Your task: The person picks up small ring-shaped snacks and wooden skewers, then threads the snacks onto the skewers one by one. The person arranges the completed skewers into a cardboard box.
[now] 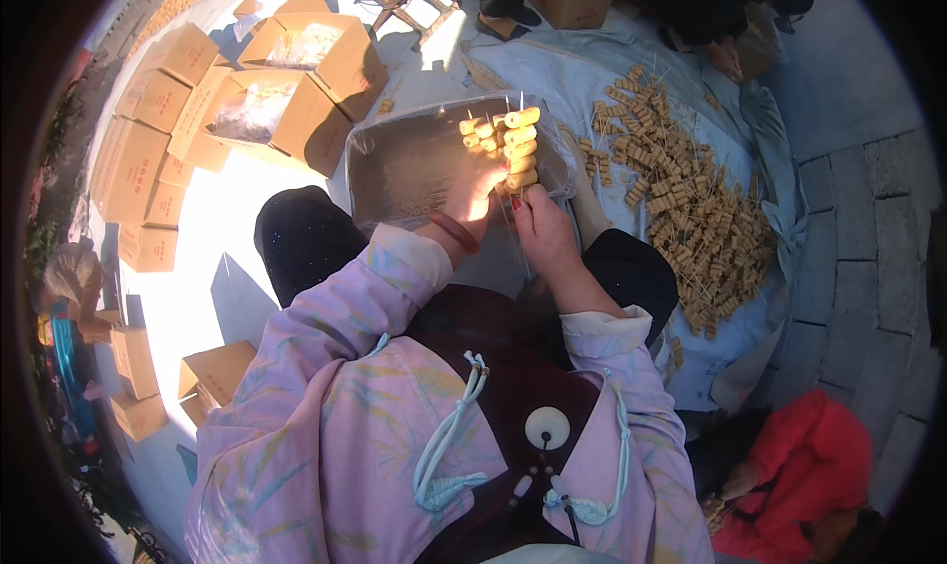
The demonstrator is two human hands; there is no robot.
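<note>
My left hand (pixel 477 197) is closed around a small bunch of skewers (pixel 520 148) threaded with tan, ringed roll-shaped pieces. The bunch stands roughly upright, thin pointed tips showing above the top pieces. My right hand (pixel 546 232) grips lower down, at the thin sticks just under the nearest skewer's pieces. How many sticks each hand holds is partly hidden by the fingers. Beyond and below my hands sits a plastic-lined open carton (pixel 395 156) between my knees, with loose sticks or pieces dimly visible on its shaded bottom.
A large heap of threaded skewers (pixel 695 204) lies on a pale sheet (pixel 577 80) at the right. Several cartons (pixel 321 120) stand at the left, two open with plastic bags inside. A person in red (pixel 809 465) works at the lower right; another person's hand (pixel 728 63) shows at the far right.
</note>
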